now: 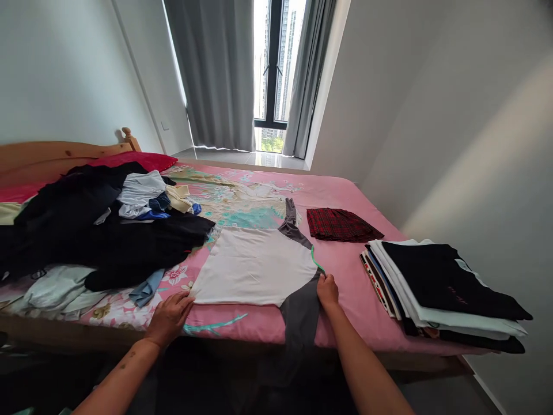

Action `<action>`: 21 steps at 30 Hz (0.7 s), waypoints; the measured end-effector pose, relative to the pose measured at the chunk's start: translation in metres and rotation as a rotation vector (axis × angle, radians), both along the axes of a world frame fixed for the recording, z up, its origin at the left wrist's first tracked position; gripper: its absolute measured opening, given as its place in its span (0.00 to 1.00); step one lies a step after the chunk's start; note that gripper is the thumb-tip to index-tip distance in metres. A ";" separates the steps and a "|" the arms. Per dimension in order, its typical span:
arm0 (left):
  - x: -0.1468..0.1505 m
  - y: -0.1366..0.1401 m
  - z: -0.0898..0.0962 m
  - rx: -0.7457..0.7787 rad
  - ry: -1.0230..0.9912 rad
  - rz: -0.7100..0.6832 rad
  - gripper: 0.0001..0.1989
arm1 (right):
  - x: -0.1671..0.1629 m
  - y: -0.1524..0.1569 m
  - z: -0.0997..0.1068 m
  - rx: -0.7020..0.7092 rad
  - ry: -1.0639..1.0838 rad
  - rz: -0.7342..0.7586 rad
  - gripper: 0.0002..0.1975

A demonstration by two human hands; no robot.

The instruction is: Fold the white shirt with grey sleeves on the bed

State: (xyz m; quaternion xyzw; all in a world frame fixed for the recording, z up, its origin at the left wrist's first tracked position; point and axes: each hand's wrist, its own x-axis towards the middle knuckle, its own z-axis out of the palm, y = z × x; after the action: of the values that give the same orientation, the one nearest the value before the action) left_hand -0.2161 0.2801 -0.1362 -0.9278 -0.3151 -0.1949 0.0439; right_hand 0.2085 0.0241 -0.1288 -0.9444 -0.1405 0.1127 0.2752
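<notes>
A white T-shirt (254,266) with grey sleeves and a green-trimmed neckline lies flat on the bed, its neck toward the right. At its near hem corner, my left hand (171,314) is closed with the fingertips on the fabric. My right hand (328,290) pinches the grey shoulder beside the green neckline. The near sleeve hangs over the bed's front edge, while the far sleeve points toward the window and looks bunched.
A loose heap of dark and light clothes (142,242) covers the bed's left side. A folded red plaid garment (341,223) lies beyond the shirt. At right stands a stack of folded clothes (436,288), near the wall. The pink floral bed (345,328) ends just in front of me.
</notes>
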 end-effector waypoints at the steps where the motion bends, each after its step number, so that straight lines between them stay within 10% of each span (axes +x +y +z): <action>1: 0.000 -0.002 0.003 0.015 -0.007 -0.005 0.17 | 0.000 -0.004 0.001 -0.001 0.000 -0.007 0.19; 15: -0.023 -0.064 0.007 0.062 -0.043 -0.138 0.11 | -0.006 -0.092 -0.002 0.041 0.007 -0.018 0.16; 21: -0.006 -0.076 0.016 -0.008 -0.170 -0.101 0.13 | -0.062 -0.127 -0.009 0.247 -0.021 -0.060 0.20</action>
State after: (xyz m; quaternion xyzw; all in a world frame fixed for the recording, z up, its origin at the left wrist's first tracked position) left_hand -0.2219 0.2043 -0.1199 -0.9228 -0.2711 -0.2737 0.0032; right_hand 0.1464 -0.1027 -0.1377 -0.9082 -0.1277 0.0764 0.3913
